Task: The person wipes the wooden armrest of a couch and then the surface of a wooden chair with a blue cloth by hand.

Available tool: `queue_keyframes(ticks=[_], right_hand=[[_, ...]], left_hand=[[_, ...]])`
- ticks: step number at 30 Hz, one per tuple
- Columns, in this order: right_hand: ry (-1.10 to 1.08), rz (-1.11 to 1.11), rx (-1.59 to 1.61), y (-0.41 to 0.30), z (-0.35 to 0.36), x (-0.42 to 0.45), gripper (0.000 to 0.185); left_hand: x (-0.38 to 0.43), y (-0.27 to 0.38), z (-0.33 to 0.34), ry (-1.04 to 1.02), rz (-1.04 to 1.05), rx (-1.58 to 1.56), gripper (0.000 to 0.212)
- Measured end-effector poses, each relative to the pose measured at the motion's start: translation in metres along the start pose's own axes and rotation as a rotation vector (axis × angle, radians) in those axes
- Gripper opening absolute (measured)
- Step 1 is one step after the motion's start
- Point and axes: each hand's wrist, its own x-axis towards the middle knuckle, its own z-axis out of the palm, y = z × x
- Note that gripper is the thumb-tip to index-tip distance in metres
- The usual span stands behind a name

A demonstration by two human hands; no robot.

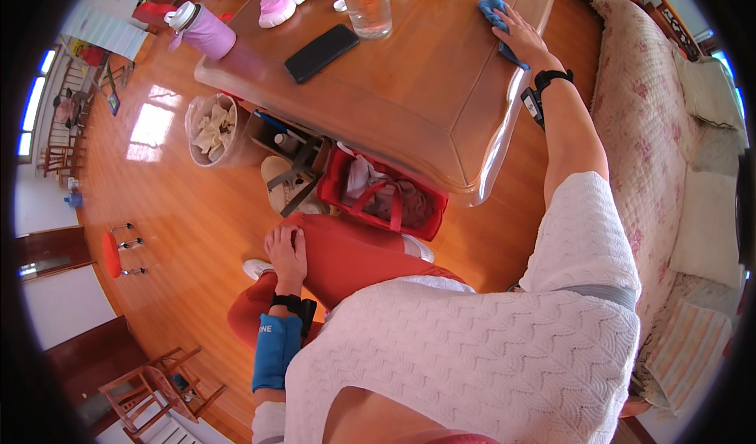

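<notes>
My right hand (522, 37) lies on a crumpled blue cloth (496, 15) near the right edge of the wooden table (413, 83); part of the cloth sticks out below the palm. Resting on my red-clad knee is my left hand (286, 252), its fingers bent and nothing seen in it. A black smartphone (322, 53) lies flat on the tabletop. Beside the phone stands a clear container of liquid (372, 15), with a small white cap (339, 5) to its left. A pink and white bottle (280, 6) lies farther left, and a lilac tumbler (207, 33) is at the table's left corner.
Below the table are a lined waste bin (212, 131), a red basket (384, 196) holding fabric, and a pair of shoes (280, 187). A sofa with a floral quilted cover (626, 119) runs along the right. A red stool (112, 255) stands on the left floor.
</notes>
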Motion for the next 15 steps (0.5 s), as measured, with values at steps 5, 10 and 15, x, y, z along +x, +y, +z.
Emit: queue_keyframes(ticks=[5, 10, 15], right_hand=[[0.062, 0.066, 0.023, 0.006, 0.008, -0.026, 0.054], [0.137, -0.055, 0.112, -0.017, 0.014, -0.09, 0.052], [0.176, -0.102, 0.189, -0.086, 0.002, -0.159, 0.049]], left_hand=[[0.001, -0.003, 0.002, 0.014, -0.021, -0.033, 0.013], [0.003, -0.001, 0.002, 0.045, -0.004, -0.076, 0.012], [0.003, 0.001, 0.002, 0.082, 0.004, -0.112, 0.012]])
